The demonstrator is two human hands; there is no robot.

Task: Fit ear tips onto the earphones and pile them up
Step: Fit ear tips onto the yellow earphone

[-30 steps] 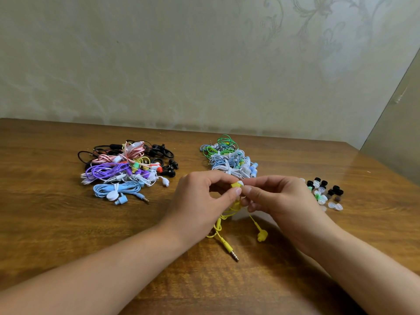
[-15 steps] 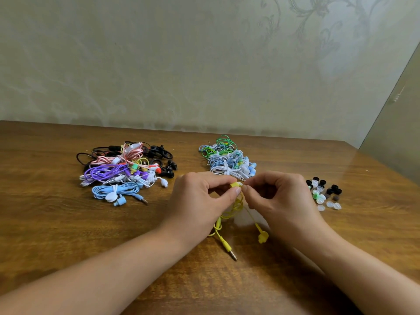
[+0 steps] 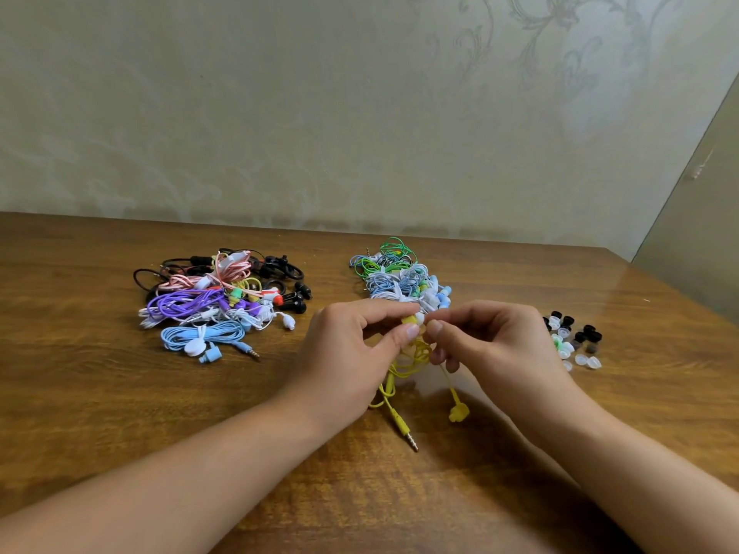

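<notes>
I look down on a brown wooden tabletop (image 3: 100, 393) with dark grain and a glossy finish that reflects soft light near its far right corner. Behind it stands a pale greenish wall (image 3: 240, 113) with a faint floral scroll pattern. A plain panel (image 3: 708, 217) angles in at the right.

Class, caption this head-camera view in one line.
Both hands, left hand and right hand, fit a white ear tip onto yellow earphones.
</notes>
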